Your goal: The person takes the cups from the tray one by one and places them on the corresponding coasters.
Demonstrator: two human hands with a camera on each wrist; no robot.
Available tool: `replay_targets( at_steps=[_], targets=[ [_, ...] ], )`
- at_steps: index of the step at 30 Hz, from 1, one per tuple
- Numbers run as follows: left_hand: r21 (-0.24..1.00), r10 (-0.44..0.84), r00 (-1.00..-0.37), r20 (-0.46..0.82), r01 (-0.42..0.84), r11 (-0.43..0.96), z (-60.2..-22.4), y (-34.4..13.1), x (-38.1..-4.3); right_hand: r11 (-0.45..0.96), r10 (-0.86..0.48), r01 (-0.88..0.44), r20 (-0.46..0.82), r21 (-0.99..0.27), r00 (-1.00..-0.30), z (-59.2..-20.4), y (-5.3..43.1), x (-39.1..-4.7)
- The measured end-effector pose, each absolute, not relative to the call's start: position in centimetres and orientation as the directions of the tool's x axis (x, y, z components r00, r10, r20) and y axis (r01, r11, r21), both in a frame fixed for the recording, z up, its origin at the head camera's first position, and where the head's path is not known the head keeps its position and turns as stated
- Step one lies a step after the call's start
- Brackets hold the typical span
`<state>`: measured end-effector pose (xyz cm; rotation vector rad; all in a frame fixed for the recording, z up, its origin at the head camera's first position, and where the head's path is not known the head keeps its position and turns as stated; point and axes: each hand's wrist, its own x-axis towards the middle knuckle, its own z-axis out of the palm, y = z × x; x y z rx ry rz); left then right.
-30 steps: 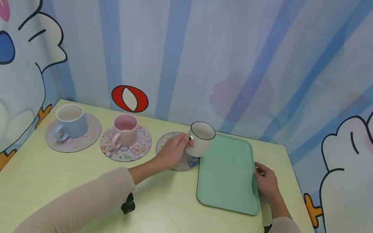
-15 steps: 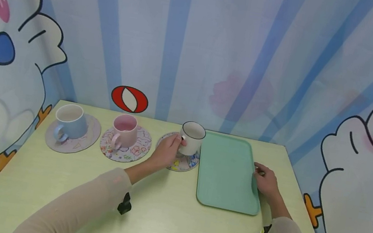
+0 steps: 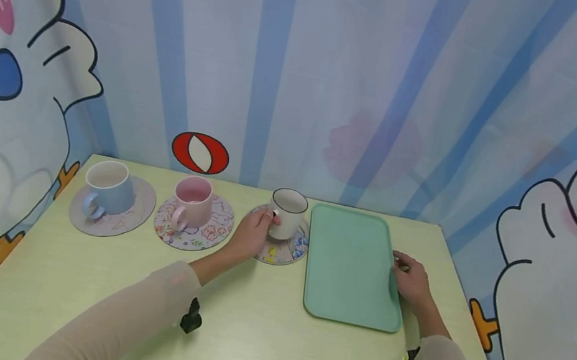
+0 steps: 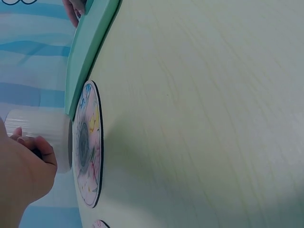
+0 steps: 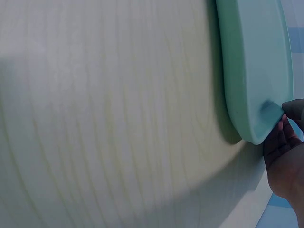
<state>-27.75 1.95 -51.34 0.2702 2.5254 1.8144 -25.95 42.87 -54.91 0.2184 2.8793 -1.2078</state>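
Observation:
My left hand grips the handle of a white mug with a dark rim. The mug is upright over a round patterned coaster. In the left wrist view, the mug looks slightly above the coaster, with a dark patch on the coaster's middle. On the right, my right hand pinches the edge of a green tray, thumb on the rim and fingers at its outer side. The right wrist view shows the thumb on the tray's rim.
A blue mug stands on a grey coaster at the far left. Beside it, a pink mug sits on a floral coaster. Behind the pale table hangs a striped cartoon curtain.
My left hand has moved left and slightly down with the white mug, from by the tray's edge to over the patterned coaster. The right hand and tray stay about where they were.

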Motion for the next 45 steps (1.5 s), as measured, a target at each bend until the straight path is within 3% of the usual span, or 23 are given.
replay_targets(
  at_steps=[12,45],
  targets=[
    [0.949,0.136,-0.990,0.034,0.075,0.308,-51.8,1.8,-27.7,0.698,0.110,0.120,-0.060,-0.706,-0.992,-54.8,43.0,-25.8],
    [0.946,0.214,-0.968,0.133,0.188,0.264,-54.0,2.9,-25.9,0.696,0.108,0.114,-0.054,-0.709,-0.993,-54.8,42.9,-25.7]
  ],
)
